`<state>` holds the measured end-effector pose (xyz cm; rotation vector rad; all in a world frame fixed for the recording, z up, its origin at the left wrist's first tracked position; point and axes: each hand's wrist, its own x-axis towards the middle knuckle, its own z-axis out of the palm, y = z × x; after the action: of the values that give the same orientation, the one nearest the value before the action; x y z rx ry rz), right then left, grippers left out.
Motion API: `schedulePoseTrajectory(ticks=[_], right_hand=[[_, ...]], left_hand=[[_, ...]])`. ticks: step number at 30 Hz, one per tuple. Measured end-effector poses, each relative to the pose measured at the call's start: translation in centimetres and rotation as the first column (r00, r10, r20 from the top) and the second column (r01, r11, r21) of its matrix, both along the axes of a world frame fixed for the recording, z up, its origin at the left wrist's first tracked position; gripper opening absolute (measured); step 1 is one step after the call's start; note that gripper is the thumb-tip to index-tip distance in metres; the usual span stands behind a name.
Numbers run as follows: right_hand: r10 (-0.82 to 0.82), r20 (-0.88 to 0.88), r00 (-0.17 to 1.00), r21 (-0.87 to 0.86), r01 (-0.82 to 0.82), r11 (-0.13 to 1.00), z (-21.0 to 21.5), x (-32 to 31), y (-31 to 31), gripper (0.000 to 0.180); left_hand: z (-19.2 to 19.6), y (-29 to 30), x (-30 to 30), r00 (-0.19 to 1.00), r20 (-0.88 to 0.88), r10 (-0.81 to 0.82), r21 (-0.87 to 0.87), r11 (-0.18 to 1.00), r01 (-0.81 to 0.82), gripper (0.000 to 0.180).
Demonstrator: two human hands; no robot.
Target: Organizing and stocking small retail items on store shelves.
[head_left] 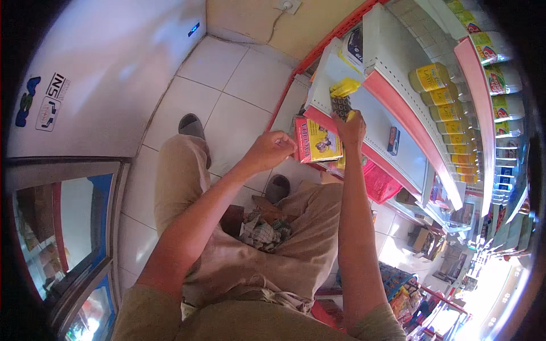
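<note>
My left hand (pixel 272 149) is held over my knees with its fingers curled in. Its fingertips meet the left edge of a red and yellow printed box (pixel 319 142); whether they grip it or only touch it cannot be made out. My right hand (pixel 351 131) reaches to the shelf (pixel 380 120), its fingers closed at a dark pack with round shapes (pixel 340 105). A bit of yellow shows at those fingers, but what they hold is mostly hidden. Just beyond lies a bright yellow item (pixel 344 87).
A small dark box (pixel 393 141) lies on the same shelf. Yellow-labelled bottles (pixel 435 78) line the shelf above, and a pink basket (pixel 380 181) is below. At left stands a white appliance (pixel 108 74) beside a glass-fronted cabinet (pixel 68 221). Tiled floor (pixel 227 122) lies between.
</note>
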<state>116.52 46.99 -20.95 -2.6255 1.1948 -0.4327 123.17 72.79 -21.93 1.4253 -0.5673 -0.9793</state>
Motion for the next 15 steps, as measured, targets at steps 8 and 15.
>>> schedulePoseTrajectory(ticks=[8,15], right_hand=[[-0.007,0.305,0.952,0.439,-0.134,0.888,3.1,-6.3,13.9,0.057],[0.248,0.229,0.941,0.050,-0.266,0.963,4.8,-13.1,22.4,0.050]], left_hand=[[1.0,-0.1,-1.8,0.939,-0.260,0.223,-0.020,0.971,-0.236,0.057],[2.2,1.6,-5.9,0.808,-0.587,0.039,-0.258,0.938,-0.233,0.045]])
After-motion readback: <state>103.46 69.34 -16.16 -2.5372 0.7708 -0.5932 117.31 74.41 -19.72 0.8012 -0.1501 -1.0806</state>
